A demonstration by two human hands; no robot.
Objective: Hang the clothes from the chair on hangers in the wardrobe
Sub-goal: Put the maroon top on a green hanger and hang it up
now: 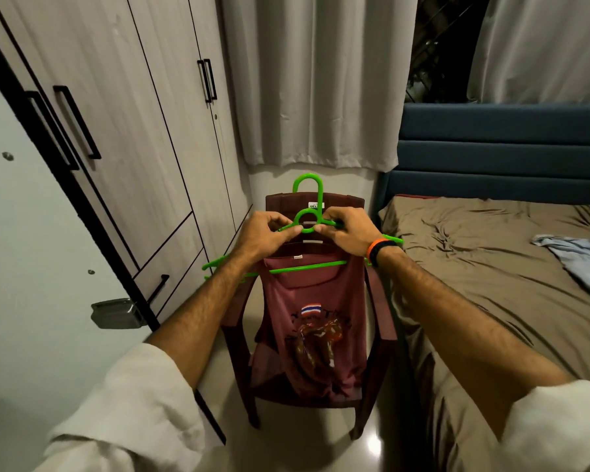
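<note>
Left hand: the left hand (264, 233), arm stretched forward, pinches the green hangers (307, 223) just left of the hook base.
Right hand: the right hand (349, 231), wearing an orange-and-black wristband (378, 250), curls its fingers round the hangers' neck at 3 o'clock of the left.
Hangers: held together above the chair (377, 318).
Shirt: maroon shirt (307, 335) draped over the chair back and seat.
Wardrobe: the wardrobe (123, 131), doors closed, at 10 o'clock.
Bed: the bed (491, 284) at 3 o'clock.
</note>
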